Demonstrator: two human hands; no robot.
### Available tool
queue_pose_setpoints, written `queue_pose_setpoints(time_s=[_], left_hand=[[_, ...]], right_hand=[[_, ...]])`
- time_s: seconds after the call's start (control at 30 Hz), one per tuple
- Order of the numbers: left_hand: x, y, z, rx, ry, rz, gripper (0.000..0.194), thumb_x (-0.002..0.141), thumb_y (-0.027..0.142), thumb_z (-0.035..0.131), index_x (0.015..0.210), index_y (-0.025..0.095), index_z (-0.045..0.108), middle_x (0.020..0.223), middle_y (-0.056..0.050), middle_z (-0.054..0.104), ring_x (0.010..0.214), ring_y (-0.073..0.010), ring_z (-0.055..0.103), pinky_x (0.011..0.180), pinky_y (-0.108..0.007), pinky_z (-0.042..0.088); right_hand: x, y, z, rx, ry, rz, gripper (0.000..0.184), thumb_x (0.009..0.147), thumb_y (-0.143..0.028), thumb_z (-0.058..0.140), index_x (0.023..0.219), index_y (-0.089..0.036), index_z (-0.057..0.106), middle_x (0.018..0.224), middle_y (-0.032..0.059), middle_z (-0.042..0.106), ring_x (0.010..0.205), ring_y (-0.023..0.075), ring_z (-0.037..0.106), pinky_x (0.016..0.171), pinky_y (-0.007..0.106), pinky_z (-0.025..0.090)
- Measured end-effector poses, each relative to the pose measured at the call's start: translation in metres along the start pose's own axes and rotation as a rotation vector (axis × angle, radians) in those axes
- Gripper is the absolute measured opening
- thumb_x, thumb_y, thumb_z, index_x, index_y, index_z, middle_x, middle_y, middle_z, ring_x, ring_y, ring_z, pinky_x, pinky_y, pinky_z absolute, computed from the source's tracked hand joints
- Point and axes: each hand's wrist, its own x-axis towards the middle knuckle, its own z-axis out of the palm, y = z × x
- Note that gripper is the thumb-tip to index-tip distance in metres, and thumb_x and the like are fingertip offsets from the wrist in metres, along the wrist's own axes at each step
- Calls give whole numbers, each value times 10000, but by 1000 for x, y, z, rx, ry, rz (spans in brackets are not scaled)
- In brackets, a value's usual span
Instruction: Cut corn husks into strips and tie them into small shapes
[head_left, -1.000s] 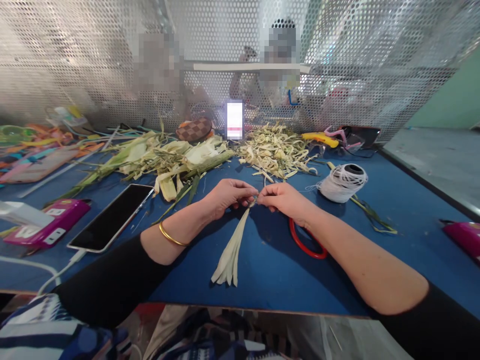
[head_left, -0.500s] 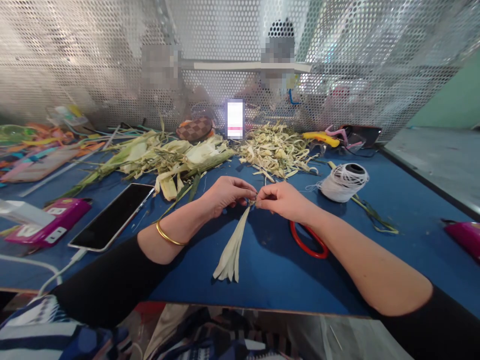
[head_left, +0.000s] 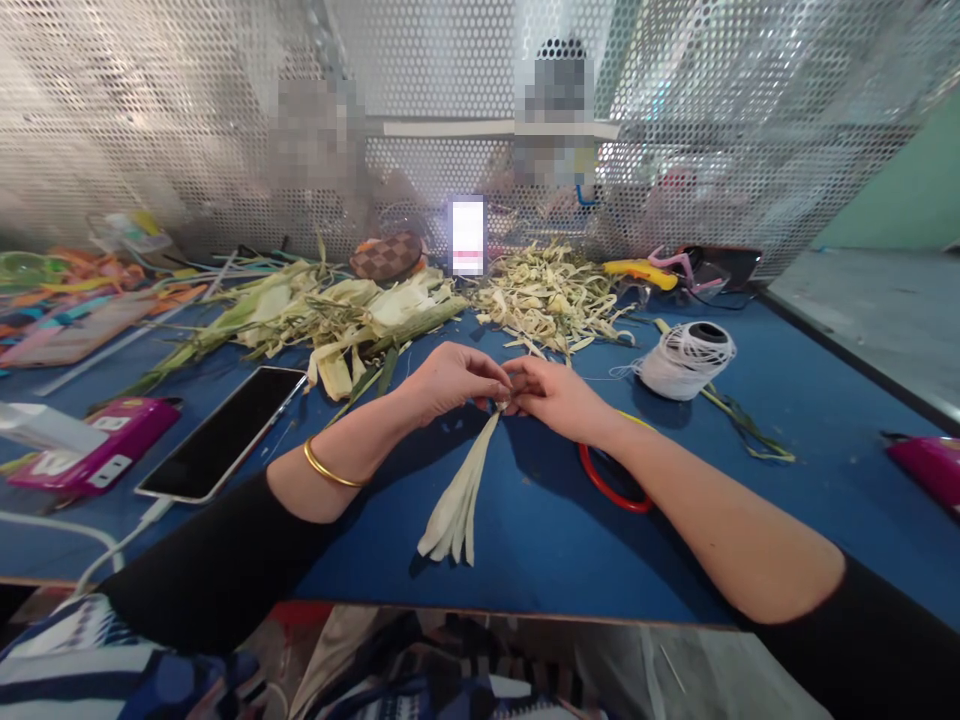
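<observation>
A small bundle of pale corn husk strips point(head_left: 461, 500) hangs down toward me, its narrow top pinched between my fingers and its loose ends fanned out. My left hand point(head_left: 459, 382), with a gold bangle at the wrist, closes thumb and fingers on that top. Fingertips of my right hand point(head_left: 551, 398) press together at the same spot; a fine thread may be in them, but it is too small to make out. Under my right forearm lies a red ring-shaped handle point(head_left: 611, 488), partly hidden. The spool of white thread point(head_left: 686, 362) stands beyond my right wrist.
Corn husks point(head_left: 375, 310) lie in a heap at the back left, with shredded husk strips point(head_left: 555, 295) at the back centre. A phone point(head_left: 225, 435) on a cable and a purple box point(head_left: 105, 455) sit at left. A perforated metal screen point(head_left: 442, 90) rises behind, people beyond it.
Both hands stay at the top of the husk bundle, with small finger movements. My right fingers have shifted closer to my left ones and spread slightly. The bundle's lower ends have swung a little left.
</observation>
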Motion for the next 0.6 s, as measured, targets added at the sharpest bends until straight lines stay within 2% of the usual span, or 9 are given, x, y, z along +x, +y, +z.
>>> queue_pose_setpoints(time_s=[0.1,0.23,0.43,0.6], left_hand=[[4,-5,-1,11,23,59,51,637,133,678,674,124,713,549,3,643,453,-67,522,485,-191,435],[8,-12,-4,113,40,146,92,637,150,652,689,136,726,570,7,658,457,-78,540,491,-195,449],[5,-10,-5,359,79,259,168,662,138,588,724,175,740,567,38,662,488,-89,578,512,-184,428],[3,-13,-3,656,193,452,193,710,133,569,749,202,745,613,31,682,558,-95,585,532,-190,370]], right_hand=[[1,4,-1,4,23,-10,325,734,-7,513,1011,-176,530,806,6,666,753,136,676,771,310,531],[2,6,-2,9,37,-6,289,730,-20,551,970,-179,533,838,28,688,763,151,684,783,334,533],[3,8,-2,30,67,-4,294,707,9,533,921,-193,530,803,11,680,729,151,683,750,336,543],[2,7,-3,26,85,-31,308,707,17,499,923,-198,541,783,-9,670,717,134,681,746,314,541]])
